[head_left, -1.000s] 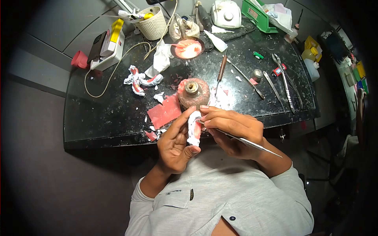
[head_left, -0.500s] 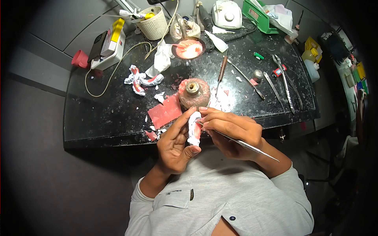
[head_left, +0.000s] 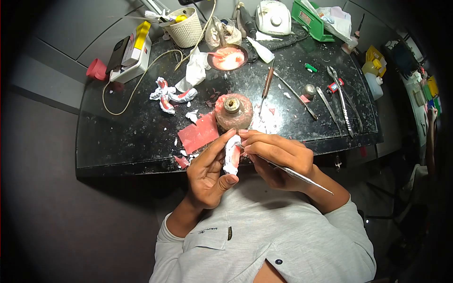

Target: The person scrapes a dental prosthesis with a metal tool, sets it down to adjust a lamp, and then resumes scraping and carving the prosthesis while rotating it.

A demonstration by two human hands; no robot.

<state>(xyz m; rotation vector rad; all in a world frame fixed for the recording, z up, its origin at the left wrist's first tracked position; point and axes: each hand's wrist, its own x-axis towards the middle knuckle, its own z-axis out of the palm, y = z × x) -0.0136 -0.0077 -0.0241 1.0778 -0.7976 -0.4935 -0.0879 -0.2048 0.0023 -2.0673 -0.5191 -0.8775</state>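
Between the thumb and fingers of my left hand (head_left: 206,174) is a white plaster dental cast (head_left: 230,158) with pink wax along its right side. My right hand (head_left: 283,158) grips a slim metal carving tool (head_left: 304,177) like a pen. Its working tip is at the right side of the cast, partly hidden by my fingers; the other pointed end sticks out to the lower right. Just beyond my fingertips stands a wax-smeared spirit burner (head_left: 232,111). A pink wax sheet (head_left: 199,133) lies left of the burner.
More plaster pieces with pink wax (head_left: 171,95) lie at left. Behind the burner is a pan of pink wax (head_left: 227,57). A brown-handled wax knife (head_left: 267,84) and several metal tools lie to the right. A perforated basket (head_left: 183,30) and a green bin (head_left: 312,21) stand at the back.
The cast has turned slightly in my left hand, and the tool's outer end has shifted a little left. Otherwise both hands keep nearly the same place.
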